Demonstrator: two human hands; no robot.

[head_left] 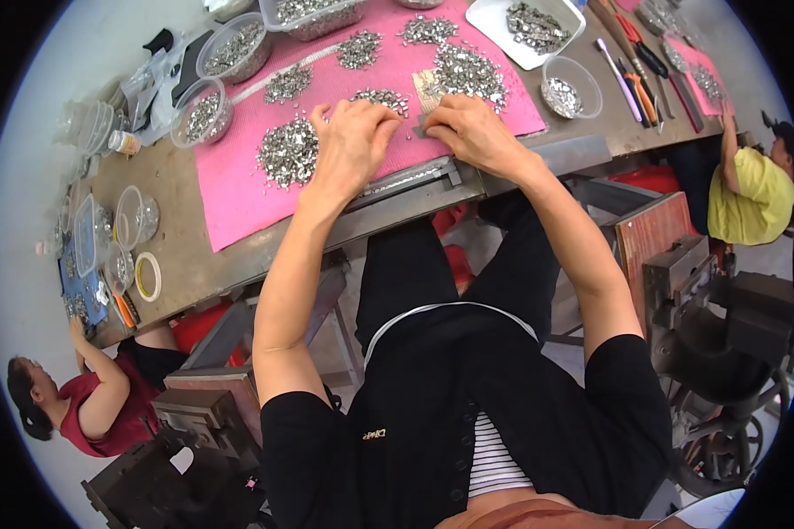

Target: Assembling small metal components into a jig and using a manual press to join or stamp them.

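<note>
Over a pink ribbed mat (238,212) both hands work close together. My left hand (353,145) is closed, thumb and forefinger nearly meeting; anything between them is too small to make out. My right hand (475,130) is closed too, its fingertips at a small grey flat piece (418,127); what it grips is hidden. Heaps of tiny shiny metal parts lie around, a large pile (288,154) beside my left hand and another pile (469,75) beyond my right. Just below the hands, a narrow metal rail (401,183) holding a row of small parts runs along the bench edge.
Clear tubs of metal parts (205,115) stand left, a white tray (494,22) and round tub (566,99) right. Pliers (648,57) and other tools lie farther right; a tape roll (148,277) sits at left. Co-workers sit at both sides, one in a yellow shirt (750,203), one in red (106,410).
</note>
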